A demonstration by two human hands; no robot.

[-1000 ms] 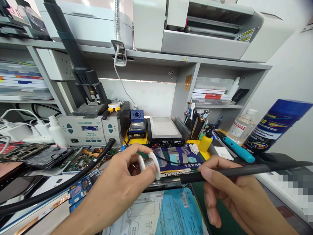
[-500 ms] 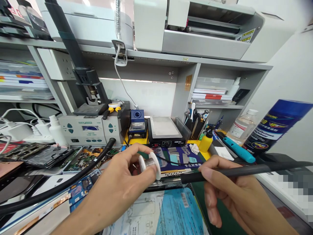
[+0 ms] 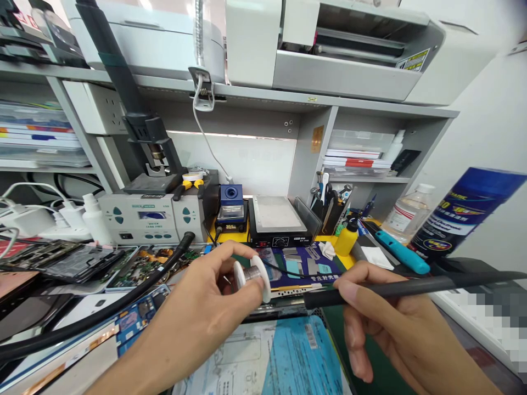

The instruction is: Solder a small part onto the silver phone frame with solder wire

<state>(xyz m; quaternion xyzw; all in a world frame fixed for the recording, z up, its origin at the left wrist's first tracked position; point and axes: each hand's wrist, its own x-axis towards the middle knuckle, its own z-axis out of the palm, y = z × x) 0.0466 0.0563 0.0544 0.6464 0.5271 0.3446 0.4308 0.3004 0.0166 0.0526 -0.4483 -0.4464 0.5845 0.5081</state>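
Observation:
My left hand (image 3: 201,312) pinches a small white spool of solder wire (image 3: 252,276) between thumb and fingers, just above the bench. My right hand (image 3: 382,323) grips the black handle of a soldering iron (image 3: 395,289), which lies almost level and points left toward the spool. The iron's tip is hidden behind the spool and my fingers. Below both hands lies a blue work mat with a paper sheet (image 3: 280,356).
Behind stand a rework station (image 3: 144,218), a small blue soldering station (image 3: 230,211) and a hot plate (image 3: 278,219). A yellow bottle (image 3: 346,237), a blue spray can (image 3: 465,211) and a clear bottle (image 3: 407,211) are right. Circuit boards (image 3: 123,269) and a black hose (image 3: 102,312) lie left.

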